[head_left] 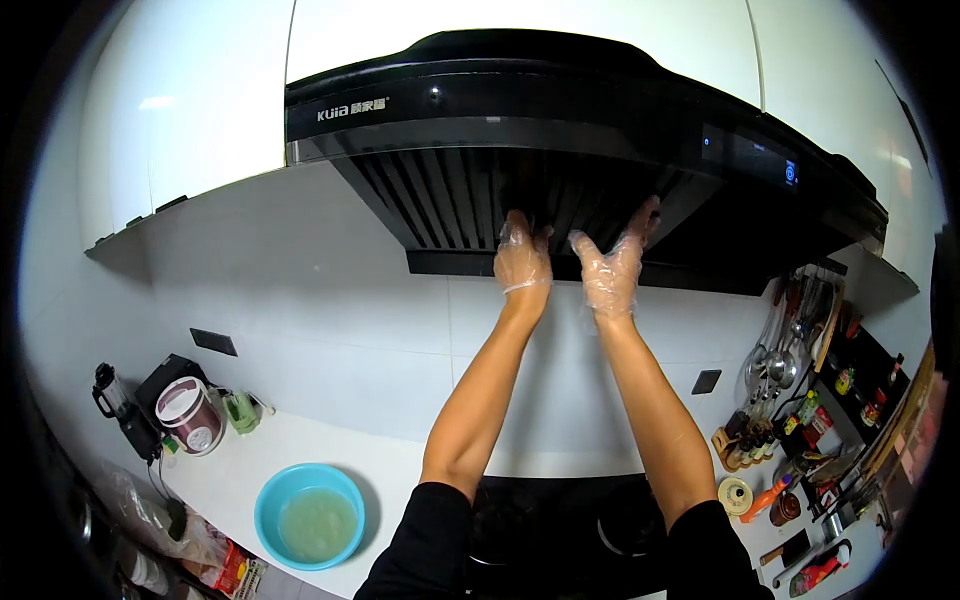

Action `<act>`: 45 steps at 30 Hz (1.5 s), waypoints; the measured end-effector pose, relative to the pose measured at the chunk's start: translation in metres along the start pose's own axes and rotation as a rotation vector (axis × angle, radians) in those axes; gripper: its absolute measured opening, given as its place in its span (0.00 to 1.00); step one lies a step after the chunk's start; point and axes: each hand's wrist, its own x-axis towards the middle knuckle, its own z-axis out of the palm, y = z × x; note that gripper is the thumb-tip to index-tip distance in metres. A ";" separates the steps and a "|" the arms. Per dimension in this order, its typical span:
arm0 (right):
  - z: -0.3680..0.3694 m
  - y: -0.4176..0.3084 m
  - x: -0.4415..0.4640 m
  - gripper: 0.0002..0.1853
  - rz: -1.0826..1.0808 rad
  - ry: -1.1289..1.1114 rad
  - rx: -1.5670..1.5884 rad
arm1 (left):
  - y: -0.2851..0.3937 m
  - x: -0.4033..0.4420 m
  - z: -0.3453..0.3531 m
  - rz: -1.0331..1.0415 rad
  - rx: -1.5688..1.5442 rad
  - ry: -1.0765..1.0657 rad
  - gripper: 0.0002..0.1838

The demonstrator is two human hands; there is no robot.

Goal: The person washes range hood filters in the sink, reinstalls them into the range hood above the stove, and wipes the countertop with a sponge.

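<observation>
Above the stove hangs a black range hood with a slatted filter on its sloping underside. My left hand, in a clear plastic glove, reaches up to the filter's lower middle, its fingers pointing upward and its thumb held apart. A little to its right is my right hand, gloved the same way, with thumb and fingers spread against the dark underside. Both hands appear to touch the hood from below. Deep shadow hides exactly where the fingertips rest.
A blue basin of cloudy water stands on the white counter, left of the black stove. Behind it are a rice cooker and a blender. Hanging utensils and several bottles crowd the right side.
</observation>
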 end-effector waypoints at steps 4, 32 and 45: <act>0.003 -0.002 0.003 0.62 0.027 -0.021 0.007 | -0.009 0.002 0.009 0.050 -0.053 0.045 0.19; 0.002 0.014 -0.006 0.57 0.032 -0.077 0.148 | -0.023 0.000 0.022 0.013 -0.097 0.054 0.16; -0.057 -0.009 -0.111 0.41 0.221 -0.161 0.299 | -0.008 -0.101 -0.056 -0.036 -0.321 -0.163 0.24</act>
